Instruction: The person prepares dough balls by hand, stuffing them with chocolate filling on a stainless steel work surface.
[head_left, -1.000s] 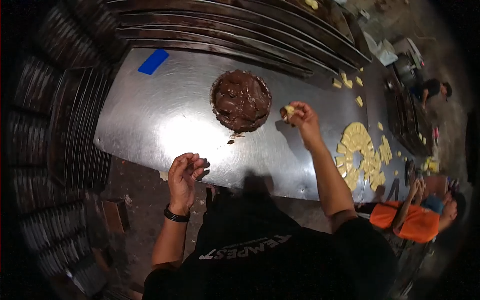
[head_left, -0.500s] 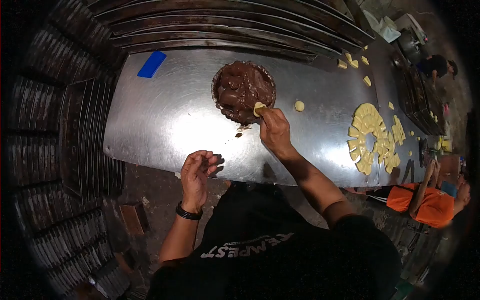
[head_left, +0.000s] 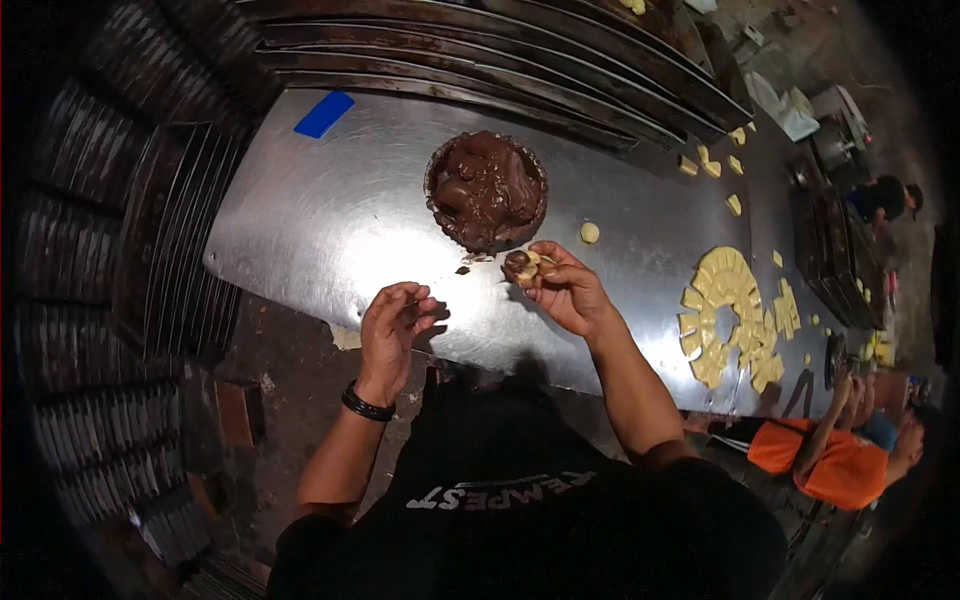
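My right hand (head_left: 572, 290) holds a piece of yellow dough (head_left: 523, 266) with a dab of chocolate on it, over the metal table just below and right of the chocolate bowl. The round bowl of chocolate paste (head_left: 486, 192) stands on the table and is heaped full. My left hand (head_left: 394, 322) hovers at the table's front edge, palm up, with its fingers curled loosely and apart and nothing visible in them. A small round dough piece (head_left: 589, 233) lies right of the bowl.
A blue scraper (head_left: 324, 114) lies at the back left of the metal table (head_left: 300, 210). Dough pieces form a ring (head_left: 707, 300) at right. Stacked trays (head_left: 480, 60) line the back. A person in orange (head_left: 842, 468) is at the far right.
My right hand has drawn back from the bowl toward the front, and chocolate now shows on the dough it holds. The view has shifted slightly. My left hand stays near the table edge.
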